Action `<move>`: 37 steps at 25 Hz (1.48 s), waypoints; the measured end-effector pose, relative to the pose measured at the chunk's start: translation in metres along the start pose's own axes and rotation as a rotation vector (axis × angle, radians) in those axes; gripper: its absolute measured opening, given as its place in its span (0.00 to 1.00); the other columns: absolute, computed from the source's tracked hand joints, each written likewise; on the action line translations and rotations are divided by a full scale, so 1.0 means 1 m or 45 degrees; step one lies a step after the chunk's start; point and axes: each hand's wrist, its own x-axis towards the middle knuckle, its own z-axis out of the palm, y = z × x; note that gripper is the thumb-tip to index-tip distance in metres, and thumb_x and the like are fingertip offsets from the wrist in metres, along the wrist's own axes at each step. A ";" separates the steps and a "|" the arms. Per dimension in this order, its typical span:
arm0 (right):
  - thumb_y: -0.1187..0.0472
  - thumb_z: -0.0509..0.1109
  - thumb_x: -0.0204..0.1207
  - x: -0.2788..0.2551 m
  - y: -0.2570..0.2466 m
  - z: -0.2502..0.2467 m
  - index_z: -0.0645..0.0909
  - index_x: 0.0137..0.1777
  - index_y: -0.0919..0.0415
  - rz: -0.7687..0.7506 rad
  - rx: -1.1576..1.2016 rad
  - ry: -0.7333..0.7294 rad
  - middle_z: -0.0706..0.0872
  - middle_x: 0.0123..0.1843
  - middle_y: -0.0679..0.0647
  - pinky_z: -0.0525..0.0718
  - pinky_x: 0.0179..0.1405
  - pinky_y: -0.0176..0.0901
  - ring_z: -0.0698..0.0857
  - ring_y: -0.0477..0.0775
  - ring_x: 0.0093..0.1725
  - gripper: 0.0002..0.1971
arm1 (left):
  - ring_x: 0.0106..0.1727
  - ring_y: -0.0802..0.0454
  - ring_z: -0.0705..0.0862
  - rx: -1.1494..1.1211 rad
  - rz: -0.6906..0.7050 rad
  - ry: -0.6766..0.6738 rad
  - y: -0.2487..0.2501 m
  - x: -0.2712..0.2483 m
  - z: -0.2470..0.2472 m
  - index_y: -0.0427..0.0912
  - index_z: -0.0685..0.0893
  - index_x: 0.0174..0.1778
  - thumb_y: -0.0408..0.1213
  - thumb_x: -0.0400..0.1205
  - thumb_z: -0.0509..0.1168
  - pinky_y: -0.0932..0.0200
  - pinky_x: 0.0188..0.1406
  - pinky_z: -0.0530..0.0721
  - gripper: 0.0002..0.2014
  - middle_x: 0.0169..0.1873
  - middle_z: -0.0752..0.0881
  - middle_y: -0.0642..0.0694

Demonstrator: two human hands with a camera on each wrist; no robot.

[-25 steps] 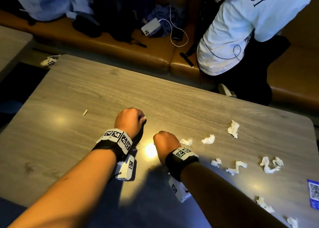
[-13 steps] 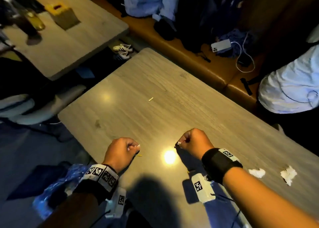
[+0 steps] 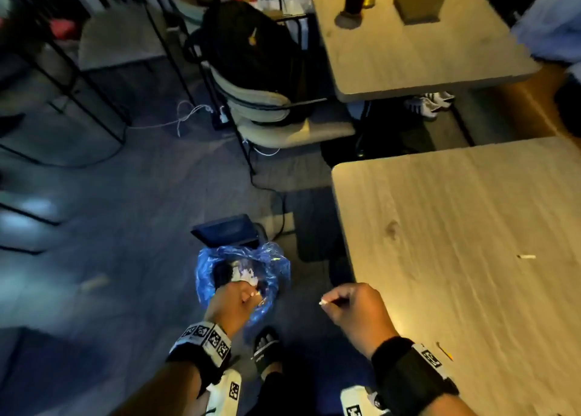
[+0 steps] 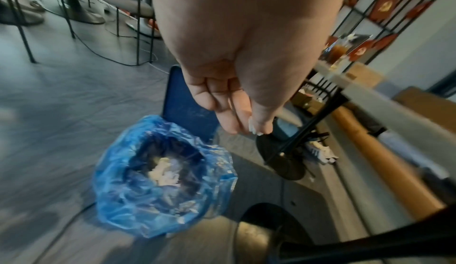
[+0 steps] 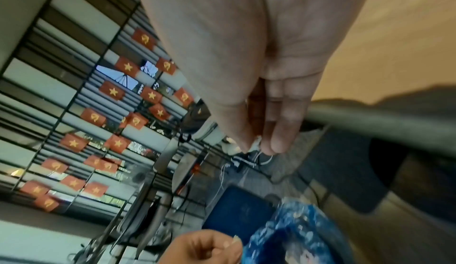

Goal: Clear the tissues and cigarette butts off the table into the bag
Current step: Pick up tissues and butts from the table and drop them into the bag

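Note:
A blue plastic bag (image 3: 204,274) stands open on the floor left of the wooden table (image 3: 440,211), with white tissues (image 4: 162,172) lying inside it. My left hand (image 3: 251,296) hovers over the bag's mouth with its fingers curled against the thumb. A small pale scrap shows at its tips in the head view, while the left wrist view hides it. My right hand (image 3: 327,302) is off the table's left edge, pinching a small white tissue scrap (image 5: 256,144). One cigarette butt (image 3: 526,256) lies on the table, and a thin yellow stick (image 3: 445,351) lies nearer me.
A dark flat tray (image 3: 226,231) lies just behind the bag. My foot in a black slipper (image 3: 267,349) stands beside the bag. A chair carrying a black backpack (image 3: 251,53), floor cables and a second table (image 3: 408,53) sit further back.
The view has swung left from the tabletop to the floor. Both hands moved off the table's left edge, the left one to above the bag, each still pinching its small piece.

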 end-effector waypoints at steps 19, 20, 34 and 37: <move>0.59 0.72 0.78 0.198 0.056 0.268 0.88 0.61 0.60 0.196 -0.333 -0.339 0.90 0.61 0.56 0.81 0.69 0.47 0.86 0.55 0.64 0.14 | 0.53 0.42 0.88 0.062 -0.227 -0.123 -0.164 0.129 0.034 0.52 0.86 0.59 0.51 0.79 0.68 0.54 0.50 0.84 0.14 0.48 0.91 0.46; 0.60 0.70 0.79 0.196 0.055 0.266 0.86 0.65 0.60 0.230 -0.304 -0.379 0.88 0.65 0.56 0.79 0.71 0.47 0.84 0.55 0.67 0.16 | 0.53 0.43 0.88 0.058 -0.217 -0.127 -0.165 0.123 0.032 0.53 0.86 0.58 0.52 0.80 0.68 0.55 0.50 0.83 0.13 0.49 0.91 0.47; 0.59 0.71 0.75 0.088 -0.012 0.094 0.91 0.47 0.55 -0.141 -0.396 -0.253 0.94 0.48 0.52 0.86 0.54 0.46 0.90 0.52 0.50 0.07 | 0.48 0.51 0.89 -0.178 0.156 0.034 -0.021 0.035 -0.004 0.46 0.91 0.54 0.40 0.79 0.72 0.57 0.55 0.84 0.09 0.47 0.93 0.45; 0.58 0.70 0.73 0.051 -0.025 0.039 0.90 0.49 0.54 -0.234 -0.411 -0.024 0.94 0.48 0.52 0.87 0.52 0.48 0.91 0.55 0.50 0.09 | 0.46 0.50 0.90 -0.146 0.365 0.024 0.033 0.013 -0.008 0.46 0.91 0.52 0.38 0.80 0.72 0.55 0.55 0.85 0.06 0.46 0.93 0.45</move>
